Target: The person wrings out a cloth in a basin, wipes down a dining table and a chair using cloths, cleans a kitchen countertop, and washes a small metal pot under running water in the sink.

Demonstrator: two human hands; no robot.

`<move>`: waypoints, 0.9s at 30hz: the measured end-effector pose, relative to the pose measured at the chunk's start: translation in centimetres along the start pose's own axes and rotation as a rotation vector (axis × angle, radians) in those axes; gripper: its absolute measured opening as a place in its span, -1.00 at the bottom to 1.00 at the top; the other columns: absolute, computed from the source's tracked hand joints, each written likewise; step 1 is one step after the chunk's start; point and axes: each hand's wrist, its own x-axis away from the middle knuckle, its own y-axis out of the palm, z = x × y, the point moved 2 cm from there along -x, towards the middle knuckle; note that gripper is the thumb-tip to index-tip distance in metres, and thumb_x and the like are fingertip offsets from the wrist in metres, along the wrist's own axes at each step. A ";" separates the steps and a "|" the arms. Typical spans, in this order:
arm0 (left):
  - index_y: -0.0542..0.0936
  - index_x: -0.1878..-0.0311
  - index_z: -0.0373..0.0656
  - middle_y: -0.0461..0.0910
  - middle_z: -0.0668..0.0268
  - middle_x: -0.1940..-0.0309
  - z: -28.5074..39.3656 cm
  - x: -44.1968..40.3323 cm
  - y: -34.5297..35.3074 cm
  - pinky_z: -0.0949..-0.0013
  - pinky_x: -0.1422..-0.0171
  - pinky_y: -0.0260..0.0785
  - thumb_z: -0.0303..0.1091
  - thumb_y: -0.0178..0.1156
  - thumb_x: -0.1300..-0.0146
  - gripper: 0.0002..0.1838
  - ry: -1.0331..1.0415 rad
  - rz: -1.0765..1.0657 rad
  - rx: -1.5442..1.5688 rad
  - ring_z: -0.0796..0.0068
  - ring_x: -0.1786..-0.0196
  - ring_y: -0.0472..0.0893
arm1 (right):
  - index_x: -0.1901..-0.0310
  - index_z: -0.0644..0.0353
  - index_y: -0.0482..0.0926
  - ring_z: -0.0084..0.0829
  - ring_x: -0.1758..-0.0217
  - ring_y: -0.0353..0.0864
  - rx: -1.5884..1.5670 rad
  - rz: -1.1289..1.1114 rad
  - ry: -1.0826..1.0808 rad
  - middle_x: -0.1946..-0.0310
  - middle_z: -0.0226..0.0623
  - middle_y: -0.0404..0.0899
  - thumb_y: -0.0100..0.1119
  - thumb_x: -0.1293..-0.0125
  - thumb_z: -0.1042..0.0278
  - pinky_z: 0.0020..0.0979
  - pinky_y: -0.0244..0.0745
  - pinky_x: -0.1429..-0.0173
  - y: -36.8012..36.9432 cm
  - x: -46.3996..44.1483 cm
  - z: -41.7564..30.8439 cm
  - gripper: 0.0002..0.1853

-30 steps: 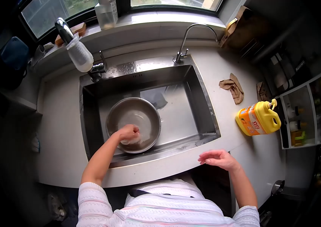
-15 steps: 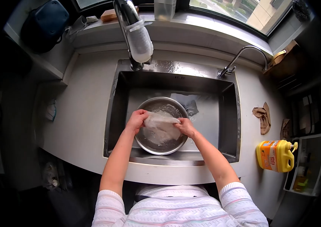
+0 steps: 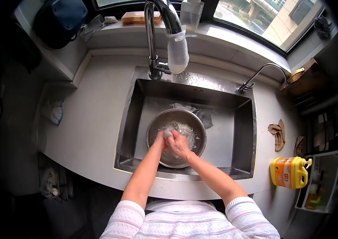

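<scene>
A round metal basin (image 3: 202, 145) stands in the left half of the steel sink (image 3: 226, 139), with rippling water inside. Over the basin, my left hand (image 3: 161, 140) and my right hand (image 3: 179, 144) are pressed together. Both are closed around a bunched, whitish wet cloth (image 3: 169, 132), and only a small part of it shows between the fingers. Behind the basin, a greyish translucent piece (image 3: 204, 117) lies on the sink floor.
A tall faucet (image 3: 152, 47) with a white sleeve rises behind the sink; a thinner faucet (image 3: 262, 73) stands at back right. On the right counter are a brown cloth (image 3: 278, 135) and a yellow pump jug (image 3: 288, 172). A white cloth (image 3: 53, 111) lies at left.
My right hand came from the counter's front edge to the basin and took hold of the cloth. The cloth, spread between both hands half a second ago, is now bunched. The view has shifted.
</scene>
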 end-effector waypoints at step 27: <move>0.36 -0.19 -0.10 0.30 0.14 -0.17 -1.3 3.6 1.2 -0.25 0.04 0.37 -0.15 0.03 -0.24 -0.53 -0.168 -0.054 0.077 -0.05 -0.14 0.35 | 0.23 0.17 0.48 0.13 0.28 0.54 -0.060 -0.040 -0.157 0.38 0.12 0.55 0.07 -0.21 0.13 -0.04 0.42 0.23 -2.3 1.4 -2.9 -0.73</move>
